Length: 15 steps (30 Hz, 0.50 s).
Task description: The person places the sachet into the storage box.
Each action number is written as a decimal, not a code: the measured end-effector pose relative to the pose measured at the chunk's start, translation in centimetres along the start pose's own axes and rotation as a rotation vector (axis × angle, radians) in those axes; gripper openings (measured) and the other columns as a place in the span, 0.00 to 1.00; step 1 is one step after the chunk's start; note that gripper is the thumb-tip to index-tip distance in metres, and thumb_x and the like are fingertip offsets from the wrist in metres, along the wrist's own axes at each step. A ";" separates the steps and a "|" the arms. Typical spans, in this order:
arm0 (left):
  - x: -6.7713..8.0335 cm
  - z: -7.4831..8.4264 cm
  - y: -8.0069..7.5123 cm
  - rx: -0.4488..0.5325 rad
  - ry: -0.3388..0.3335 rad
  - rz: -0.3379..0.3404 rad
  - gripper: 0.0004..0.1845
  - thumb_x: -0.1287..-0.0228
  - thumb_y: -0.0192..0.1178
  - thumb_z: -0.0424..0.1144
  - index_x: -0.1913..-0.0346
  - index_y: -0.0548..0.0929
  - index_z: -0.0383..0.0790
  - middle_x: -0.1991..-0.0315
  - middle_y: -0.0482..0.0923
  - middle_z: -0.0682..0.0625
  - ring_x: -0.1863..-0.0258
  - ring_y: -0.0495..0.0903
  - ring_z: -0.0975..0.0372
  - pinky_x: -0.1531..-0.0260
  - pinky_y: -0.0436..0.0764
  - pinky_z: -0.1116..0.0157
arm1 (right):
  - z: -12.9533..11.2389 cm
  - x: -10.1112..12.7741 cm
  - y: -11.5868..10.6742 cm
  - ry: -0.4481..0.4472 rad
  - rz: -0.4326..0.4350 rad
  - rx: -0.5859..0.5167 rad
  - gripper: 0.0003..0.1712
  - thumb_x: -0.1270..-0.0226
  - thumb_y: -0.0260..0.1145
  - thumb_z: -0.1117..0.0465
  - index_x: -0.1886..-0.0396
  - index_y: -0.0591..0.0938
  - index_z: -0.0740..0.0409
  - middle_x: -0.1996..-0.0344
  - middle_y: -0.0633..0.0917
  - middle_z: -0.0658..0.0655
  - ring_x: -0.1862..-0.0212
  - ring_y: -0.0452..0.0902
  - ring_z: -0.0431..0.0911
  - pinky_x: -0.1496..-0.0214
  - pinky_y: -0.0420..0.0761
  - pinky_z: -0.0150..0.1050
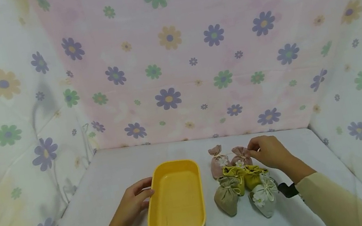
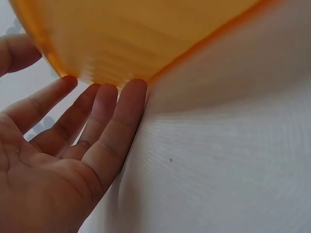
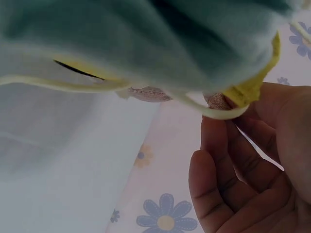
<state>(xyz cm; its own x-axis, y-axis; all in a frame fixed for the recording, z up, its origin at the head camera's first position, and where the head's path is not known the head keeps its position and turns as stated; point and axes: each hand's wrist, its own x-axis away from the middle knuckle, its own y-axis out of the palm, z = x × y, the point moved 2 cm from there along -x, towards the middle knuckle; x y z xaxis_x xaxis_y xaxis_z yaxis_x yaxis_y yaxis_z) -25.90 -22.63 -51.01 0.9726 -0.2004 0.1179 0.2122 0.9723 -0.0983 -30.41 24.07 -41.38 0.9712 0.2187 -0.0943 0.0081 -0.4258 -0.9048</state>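
My right hand (image 1: 270,152) pinches the gathered neck of a pink drawstring pouch (image 1: 242,154). In the right wrist view a pale pouch (image 3: 146,43) with a cord fills the top and partly hides the fingertips, where a bit of pink cloth shows. Beside it lie another pink pouch (image 1: 219,164), two mustard-yellow pouches (image 1: 237,177), a beige pouch (image 1: 227,197) and a pale grey pouch (image 1: 263,197) with a white flower. My left hand (image 1: 132,201) touches the left wall of a yellow tray (image 1: 200,205), its fingertips (image 2: 133,92) against the outside.
A white-covered table (image 1: 117,163) carries everything. A flower-printed curtain (image 1: 174,70) closes off the back and both sides. Black devices are strapped at each wrist. The tray stands left of the pouches, with nothing inside it.
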 end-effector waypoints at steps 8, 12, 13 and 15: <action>0.0 -0.5 -0.2 0.024 0.015 -0.011 0.29 0.28 0.65 0.41 0.27 0.74 0.43 0.29 0.73 0.39 0.40 0.83 0.50 0.49 0.89 0.58 | 0.3 0.1 -0.1 0.017 0.023 -0.052 0.07 0.27 0.69 0.53 0.62 0.89 0.49 0.66 0.88 0.48 0.63 0.83 0.44 0.64 0.85 0.42; 0.2 -0.6 -0.2 0.023 0.000 0.013 0.28 0.30 0.67 0.42 0.28 0.76 0.44 0.30 0.74 0.40 0.40 0.83 0.51 0.50 0.89 0.59 | 0.3 0.2 -0.1 0.012 0.044 -0.079 0.08 0.26 0.68 0.52 0.60 0.89 0.50 0.64 0.88 0.50 0.63 0.83 0.45 0.65 0.85 0.43; 0.2 -0.6 -0.3 0.022 -0.002 0.017 0.28 0.30 0.67 0.42 0.29 0.76 0.44 0.30 0.75 0.41 0.40 0.83 0.51 0.49 0.89 0.60 | 0.2 0.2 -0.2 0.013 0.055 -0.085 0.08 0.26 0.68 0.53 0.60 0.89 0.50 0.64 0.89 0.50 0.63 0.83 0.45 0.65 0.85 0.43; 0.1 -0.7 -0.4 0.031 -0.005 0.013 0.29 0.31 0.68 0.42 0.29 0.76 0.43 0.30 0.75 0.40 0.39 0.83 0.51 0.49 0.89 0.60 | 0.1 0.2 -0.4 0.017 0.076 -0.088 0.08 0.26 0.68 0.53 0.59 0.89 0.50 0.63 0.89 0.51 0.62 0.84 0.46 0.65 0.85 0.43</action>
<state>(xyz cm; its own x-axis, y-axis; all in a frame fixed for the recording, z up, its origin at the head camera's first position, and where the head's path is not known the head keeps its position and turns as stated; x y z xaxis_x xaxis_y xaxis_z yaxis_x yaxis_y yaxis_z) -25.76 -23.12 -51.67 0.9749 -0.1868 0.1213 0.1960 0.9782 -0.0688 -30.19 24.35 -41.08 0.9738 0.1678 -0.1534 -0.0456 -0.5166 -0.8550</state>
